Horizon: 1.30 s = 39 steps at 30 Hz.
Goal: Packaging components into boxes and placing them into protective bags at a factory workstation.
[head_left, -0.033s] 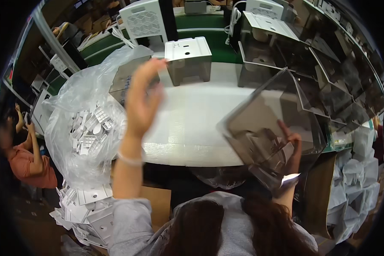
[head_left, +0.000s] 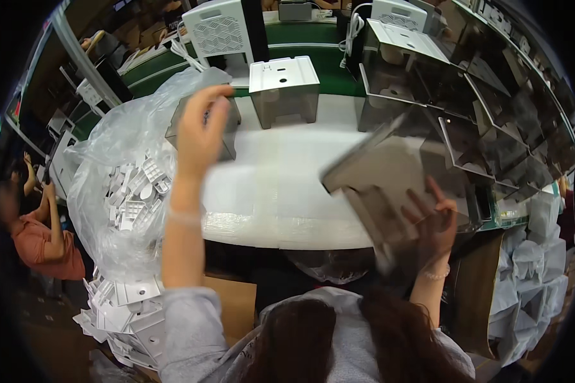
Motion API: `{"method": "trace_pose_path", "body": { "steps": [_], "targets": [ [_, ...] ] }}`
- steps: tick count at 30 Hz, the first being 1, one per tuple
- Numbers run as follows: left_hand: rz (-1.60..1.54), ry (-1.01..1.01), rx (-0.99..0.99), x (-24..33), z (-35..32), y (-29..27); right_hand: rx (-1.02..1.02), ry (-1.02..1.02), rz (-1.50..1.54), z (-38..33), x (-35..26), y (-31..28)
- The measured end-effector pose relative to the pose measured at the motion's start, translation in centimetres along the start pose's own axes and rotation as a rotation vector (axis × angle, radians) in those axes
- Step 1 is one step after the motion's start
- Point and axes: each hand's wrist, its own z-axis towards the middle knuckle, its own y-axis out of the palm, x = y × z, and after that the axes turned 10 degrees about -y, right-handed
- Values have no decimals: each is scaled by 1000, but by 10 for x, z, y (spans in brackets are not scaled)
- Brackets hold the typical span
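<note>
A smoky see-through plastic box (head_left: 383,169) is tilted over the right half of the table, blurred by motion. My right hand (head_left: 439,223) holds it from the right side, and some of the fingers show through its wall. To the left, my left hand (head_left: 201,127) is raised with bent fingers, a gap between thumb and fingers, and nothing visible in it. Behind that hand stands another smoky box (head_left: 229,137), partly covered by it. A smoky box with a white top (head_left: 284,80) is upright at the table's far edge.
Several smoky boxes (head_left: 466,150) are stacked at the right. A clear plastic bag (head_left: 108,134) of small white parts (head_left: 134,204) lies at the left, above a heap of white panels (head_left: 137,293). White-fronted units (head_left: 217,35) stand behind the white table (head_left: 268,220). A person (head_left: 48,239) is at far left.
The box in my right hand has turned, and its near left corner has shifted slightly left. My left hand has moved a little left, its fingers more bent.
</note>
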Motion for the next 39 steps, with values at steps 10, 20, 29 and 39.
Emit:
{"method": "trace_pose_path", "body": {
  "steps": [10,20,29,39],
  "targets": [
    [849,-337,-748,-221,100,-19,-211,-492,-1161,12,24,-7],
    [600,-399,-323,-207,89,-58,-337,-652,-1307,10,-15,23],
    [-744,-425,-706,77,-114,42,-793,-707,-757,-5,-22,108],
    [-617,-553,-410,94,-180,-12,-1053,-525,-512,-21,-11,123]
  ]
}}
